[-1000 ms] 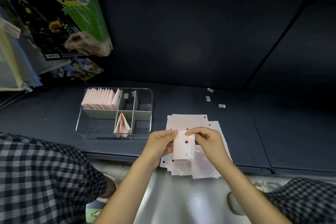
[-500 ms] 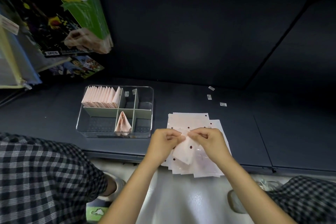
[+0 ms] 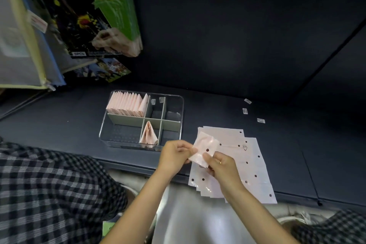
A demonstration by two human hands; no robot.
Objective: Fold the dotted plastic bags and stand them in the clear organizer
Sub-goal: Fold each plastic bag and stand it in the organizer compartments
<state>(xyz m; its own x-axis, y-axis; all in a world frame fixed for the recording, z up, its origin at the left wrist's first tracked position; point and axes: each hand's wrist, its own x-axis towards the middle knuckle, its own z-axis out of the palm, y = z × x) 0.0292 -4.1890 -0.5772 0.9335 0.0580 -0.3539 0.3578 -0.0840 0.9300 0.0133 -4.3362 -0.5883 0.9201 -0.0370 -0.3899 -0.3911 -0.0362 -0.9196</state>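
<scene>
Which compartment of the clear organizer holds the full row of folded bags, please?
The far-left compartment: a packed row of folded pink bags stands there, while the near-middle compartment holds only a few.

One head-worn wide-angle view — looking forward and down, close over the dark shelf.

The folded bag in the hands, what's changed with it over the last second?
The folded bag, held upright as a neat rectangle a second ago, is now tilted and has been carried left, toward the organizer. The left hand and the right hand still pinch it. The flat stack of bags and the bags already standing in the organizer have not moved.
</scene>
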